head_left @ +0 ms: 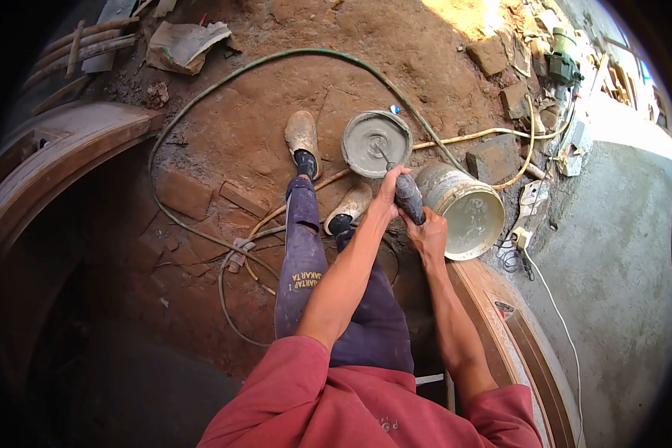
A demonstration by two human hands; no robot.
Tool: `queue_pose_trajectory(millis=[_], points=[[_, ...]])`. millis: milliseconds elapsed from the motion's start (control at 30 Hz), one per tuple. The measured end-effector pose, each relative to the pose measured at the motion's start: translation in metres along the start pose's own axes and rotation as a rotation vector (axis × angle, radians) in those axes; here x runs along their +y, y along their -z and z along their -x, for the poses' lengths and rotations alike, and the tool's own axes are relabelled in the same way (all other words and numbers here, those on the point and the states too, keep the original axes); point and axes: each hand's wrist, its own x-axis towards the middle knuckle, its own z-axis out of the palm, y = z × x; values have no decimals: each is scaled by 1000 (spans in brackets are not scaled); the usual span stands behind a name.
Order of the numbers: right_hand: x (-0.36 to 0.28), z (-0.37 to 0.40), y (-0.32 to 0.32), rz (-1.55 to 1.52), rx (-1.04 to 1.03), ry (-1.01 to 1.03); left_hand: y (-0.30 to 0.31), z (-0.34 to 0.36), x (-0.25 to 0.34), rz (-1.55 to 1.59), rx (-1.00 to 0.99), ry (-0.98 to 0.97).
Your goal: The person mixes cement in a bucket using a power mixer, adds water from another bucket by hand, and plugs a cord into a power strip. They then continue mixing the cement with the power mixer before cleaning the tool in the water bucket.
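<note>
My left hand is closed around the front of a dark, dust-covered power drill. Behind it, my right hand grips the drill's rear end. A thin mixing rod runs from the drill into a round bucket of wet grey cement. Rings show in the cement around the rod, whose lower end is hidden in it. Close beside my right hand, a larger whitish bucket leans tilted, with cloudy liquid or residue inside.
A green hose loops over the dirt floor, and a yellow hose runs behind the buckets. Bricks lie at right. A power strip with a white cable rests on the concrete. Curved wooden frames stand at left; a green pump sits far right.
</note>
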Motion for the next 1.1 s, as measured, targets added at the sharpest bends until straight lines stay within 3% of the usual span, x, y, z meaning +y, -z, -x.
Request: queue_pose_trajectory(millis=[567, 1100], points=[[4, 3, -3, 0, -62, -113, 4, 0, 2, -21, -17, 11], [3, 6, -8, -4, 5, -27, 6, -1, 1, -45, -20, -5]])
